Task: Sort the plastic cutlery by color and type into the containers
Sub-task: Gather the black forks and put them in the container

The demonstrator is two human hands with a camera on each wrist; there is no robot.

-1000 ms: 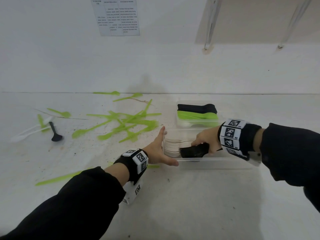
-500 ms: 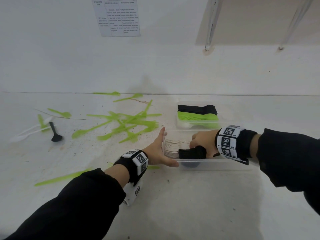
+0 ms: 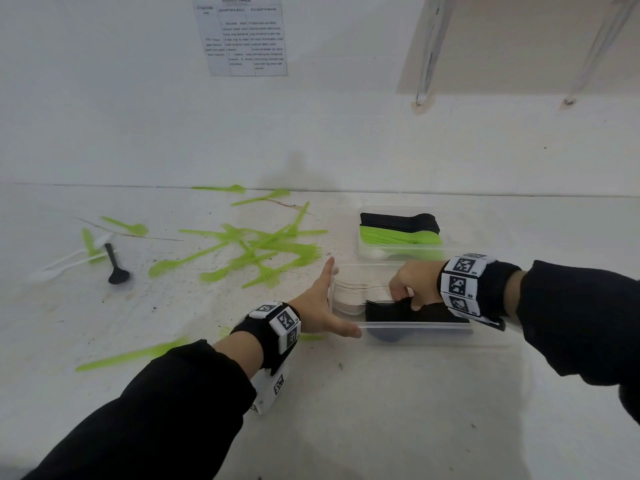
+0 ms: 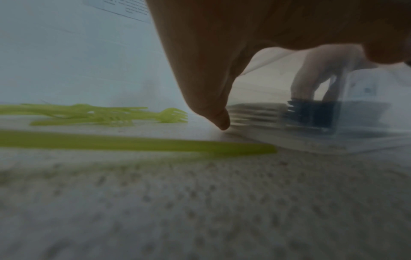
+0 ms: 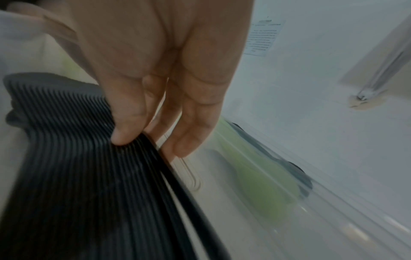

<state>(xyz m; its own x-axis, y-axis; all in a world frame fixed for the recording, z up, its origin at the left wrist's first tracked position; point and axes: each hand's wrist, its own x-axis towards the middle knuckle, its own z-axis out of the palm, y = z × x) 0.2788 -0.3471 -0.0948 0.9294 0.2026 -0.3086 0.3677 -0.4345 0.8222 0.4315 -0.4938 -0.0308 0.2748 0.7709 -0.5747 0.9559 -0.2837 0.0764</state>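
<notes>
Right hand: your right hand (image 3: 414, 284) is reaching down into the near clear container (image 3: 433, 336), fingers curled, with the fingertips (image 5: 124, 135) pressing on the upper edges of the black stack (image 3: 398, 311); you are touching it rather than wrapping it, as far as the wrist view is showing.
Left hand: your left hand (image 3: 320, 306) is lying flat and spread against the left end of that container, fingers straight, thumb (image 3: 346, 330) running along the near rim, nothing held.
Black stack: the black cutlery is standing on edge, packed tight, in the near-side part of the near container; its type is not readable here.
White stack: a white stack (image 3: 349, 296) is sitting in the same container, just left of and behind the black one, touching it.
Far container: a second clear container (image 3: 367, 252) is sitting just behind the first, carrying black spoons (image 3: 398, 221) over green spoons (image 3: 398, 237).
Loose green pieces: green forks (image 3: 263, 258) and spoons are lying scattered on the white table (image 3: 346, 427) to your left; one green handle (image 3: 131, 355) is lying near your left forearm.
Far left: a black spoon (image 3: 116, 266) and white spoons (image 3: 62, 268) are lying well apart from the containers.
Wall: a printed sheet (image 3: 244, 36) is hanging above.
</notes>
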